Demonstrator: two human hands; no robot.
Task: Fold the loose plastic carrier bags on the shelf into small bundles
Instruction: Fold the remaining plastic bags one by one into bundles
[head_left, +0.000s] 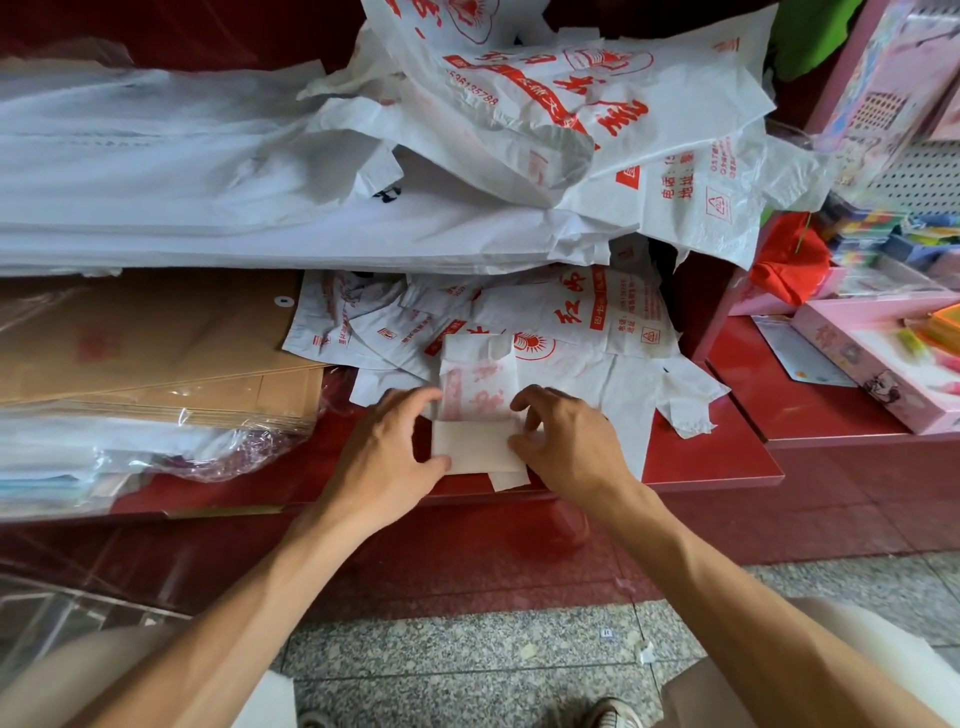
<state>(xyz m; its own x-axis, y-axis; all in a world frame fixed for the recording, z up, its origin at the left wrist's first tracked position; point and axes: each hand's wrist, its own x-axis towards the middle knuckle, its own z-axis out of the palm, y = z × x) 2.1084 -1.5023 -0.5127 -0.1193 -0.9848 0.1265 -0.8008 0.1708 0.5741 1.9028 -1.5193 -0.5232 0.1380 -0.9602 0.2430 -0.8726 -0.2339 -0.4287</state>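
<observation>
The left hand (387, 452) lies at the seven o'clock side of a narrow, folded strip of white plastic carrier bag with faint red print (475, 410), thumb curled against the left edge of its folded lower flap and fingers bent over the strip's left side, so it grips the bag. The right hand (569, 444) sits at the four o'clock side, its curled fingertips pinching the flap's right edge. The strip rests near the front lip of a glossy dark red shelf (717, 457), its lower corner hanging just past the edge. Behind it, toward twelve o'clock, loose white carrier bags printed with red characters (587, 322) lie crumpled and overlapping on the shelf. Higher up, more printed white bags (597, 119) spill over a flat stack of plain white plastic sheets (171, 166). At nine o'clock, a pile of brown paper envelopes wrapped in clear film (156, 353) lies on the shelf. At three o'clock stands a pink box with cartoon print (862, 364). Below is speckled grey stone floor (467, 660).
</observation>
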